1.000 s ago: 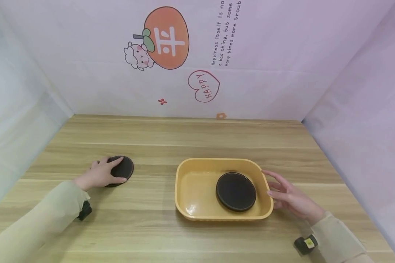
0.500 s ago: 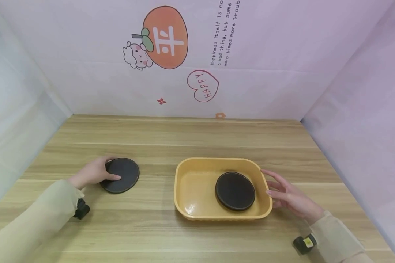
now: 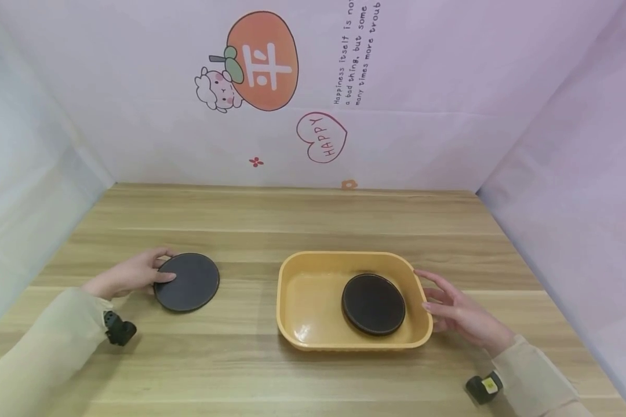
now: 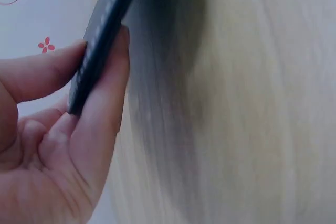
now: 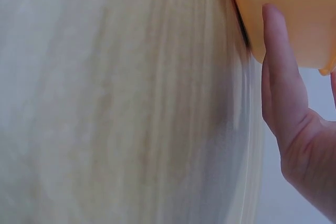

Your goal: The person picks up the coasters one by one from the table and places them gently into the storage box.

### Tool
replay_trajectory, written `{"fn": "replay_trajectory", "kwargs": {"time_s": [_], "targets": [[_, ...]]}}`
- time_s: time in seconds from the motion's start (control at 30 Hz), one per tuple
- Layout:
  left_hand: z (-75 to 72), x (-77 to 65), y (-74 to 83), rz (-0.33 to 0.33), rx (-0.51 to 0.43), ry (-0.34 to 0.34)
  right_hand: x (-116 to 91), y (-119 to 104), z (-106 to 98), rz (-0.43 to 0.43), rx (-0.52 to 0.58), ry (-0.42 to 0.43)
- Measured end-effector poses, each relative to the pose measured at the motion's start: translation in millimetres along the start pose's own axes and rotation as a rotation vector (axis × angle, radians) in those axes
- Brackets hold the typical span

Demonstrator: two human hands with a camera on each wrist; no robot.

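My left hand [image 3: 133,274] pinches a round black coaster [image 3: 190,284] by its left edge, thumb on top and fingers beneath. In the left wrist view the coaster [image 4: 100,40] shows a stitched rim and stands off the table, its shadow on the wood. A second black coaster [image 3: 374,304] lies inside the yellow plastic basket [image 3: 313,343], toward its right end. My right hand [image 3: 461,315] rests against the basket's right side, fingers fairly straight on the outer wall and thumb at the rim. The right wrist view shows these fingers [image 5: 278,45] along the basket wall [image 5: 304,14].
Both things are on or over a wood-grain table [image 3: 240,370]. A white printed cloth [image 3: 407,92] closes off the back, and pale cloth walls stand on the left and right. Bare wood lies between the left hand and the basket.
My left hand first lay over the coaster, then gripped its left edge and raised it off the table, drawing slightly left. The right hand and the basket have stayed put.
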State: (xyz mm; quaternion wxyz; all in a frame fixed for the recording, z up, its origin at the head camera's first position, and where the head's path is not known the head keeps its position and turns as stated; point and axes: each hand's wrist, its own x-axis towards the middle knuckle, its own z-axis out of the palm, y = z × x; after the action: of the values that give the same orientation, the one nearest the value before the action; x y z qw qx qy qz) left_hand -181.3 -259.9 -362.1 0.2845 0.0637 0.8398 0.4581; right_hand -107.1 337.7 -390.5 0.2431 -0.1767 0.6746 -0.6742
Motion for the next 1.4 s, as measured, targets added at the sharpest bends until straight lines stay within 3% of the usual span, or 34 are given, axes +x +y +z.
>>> {"fn": "replay_trajectory", "kwargs": {"time_s": [0.2, 0.4, 0.63, 0.83, 1.1, 1.3, 1.4], "targets": [[5.2, -2.3, 1.2, 0.036, -0.159, -0.041, -2, 0, 0, 0.006, 0.022, -0.003], [10.4, -1.9, -6.3, 0.057, -0.262, -0.013, -2, -3, 1, 0.022, 0.056, -0.020], [16.7, -1.3, -4.6, 0.113, -0.484, -0.007, -3, -4, 2, 0.029, 0.076, -0.033], [27.2, 3.3, 10.4, 0.166, -0.696, -0.034, -4, 2, 1, 0.002, 0.092, -0.042], [40.8, 14.4, 42.9, 0.222, -0.729, 0.001, -3, 2, 0, -0.010, 0.128, -0.049], [48.3, 17.4, 70.5, 0.288, -0.825, 0.041, 0, 2, 0, 0.026, 0.079, -0.017], [52.5, 19.3, 85.5, 0.318, -0.825, 0.052, 0, 2, 0, 0.016, 0.069, -0.013]]}}
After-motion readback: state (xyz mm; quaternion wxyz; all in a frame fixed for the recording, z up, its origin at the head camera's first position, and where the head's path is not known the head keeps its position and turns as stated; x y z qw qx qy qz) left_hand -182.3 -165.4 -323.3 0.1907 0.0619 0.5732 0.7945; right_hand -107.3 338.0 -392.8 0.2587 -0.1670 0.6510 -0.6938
